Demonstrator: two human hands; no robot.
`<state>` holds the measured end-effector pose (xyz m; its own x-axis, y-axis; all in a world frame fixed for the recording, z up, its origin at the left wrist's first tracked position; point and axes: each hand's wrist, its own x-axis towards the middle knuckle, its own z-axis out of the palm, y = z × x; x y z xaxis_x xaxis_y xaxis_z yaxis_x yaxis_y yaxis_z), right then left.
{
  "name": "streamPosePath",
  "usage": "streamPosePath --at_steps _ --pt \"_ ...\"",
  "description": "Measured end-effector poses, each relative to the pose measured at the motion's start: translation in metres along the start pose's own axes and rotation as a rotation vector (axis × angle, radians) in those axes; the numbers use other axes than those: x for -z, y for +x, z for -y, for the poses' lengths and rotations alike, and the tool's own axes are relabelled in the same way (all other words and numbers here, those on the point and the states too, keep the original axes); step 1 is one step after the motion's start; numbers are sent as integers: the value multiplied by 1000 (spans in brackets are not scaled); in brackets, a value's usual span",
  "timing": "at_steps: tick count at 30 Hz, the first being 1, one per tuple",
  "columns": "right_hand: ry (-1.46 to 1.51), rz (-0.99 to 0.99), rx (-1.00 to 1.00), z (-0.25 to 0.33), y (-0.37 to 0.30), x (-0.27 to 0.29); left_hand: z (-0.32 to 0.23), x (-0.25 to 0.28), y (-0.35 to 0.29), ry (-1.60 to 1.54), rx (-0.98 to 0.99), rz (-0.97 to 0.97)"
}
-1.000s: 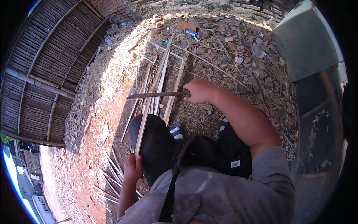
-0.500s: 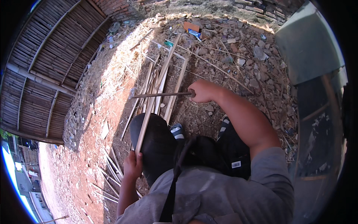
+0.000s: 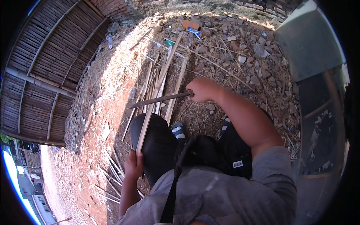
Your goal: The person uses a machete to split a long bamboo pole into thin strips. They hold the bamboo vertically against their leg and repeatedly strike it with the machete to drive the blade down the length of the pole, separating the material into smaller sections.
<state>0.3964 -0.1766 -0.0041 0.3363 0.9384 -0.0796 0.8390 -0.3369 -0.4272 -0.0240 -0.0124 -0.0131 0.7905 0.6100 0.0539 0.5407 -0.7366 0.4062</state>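
My left hand [image 3: 133,165] is closed on the near end of a long pale bamboo strip [image 3: 144,134]. That strip slants over my left knee and away toward the far ground. In my right hand [image 3: 204,90] is the handle of a machete [image 3: 161,99], its long dark blade pointing left. The blade lies across the strip just beyond the knee, its broad side showing. Whether its edge touches the strip I cannot tell. Several other strips [image 3: 182,77] lie on the ground beneath and beside it.
More thin strips [image 3: 112,172] lie left of my left forearm. A bamboo-slat panel [image 3: 41,71] stands on the left. Stones and rubble [image 3: 258,71] cover the ground at the far right, below a grey-green box-like object [image 3: 311,45]. A brick wall [image 3: 116,11] runs along the back.
The machete has turned in my right hand: its tip has dropped toward my knee and the blade's broad side shows more. My left hand and the strip have barely moved.
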Motion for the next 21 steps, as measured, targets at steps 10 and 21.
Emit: streamPosePath --at_steps 10,21 --pt "131 -55 -76 -15 -2 2 -9 4 2 4 98 47" --pt "46 75 42 15 -9 11 -8 3 2 17 78 29"
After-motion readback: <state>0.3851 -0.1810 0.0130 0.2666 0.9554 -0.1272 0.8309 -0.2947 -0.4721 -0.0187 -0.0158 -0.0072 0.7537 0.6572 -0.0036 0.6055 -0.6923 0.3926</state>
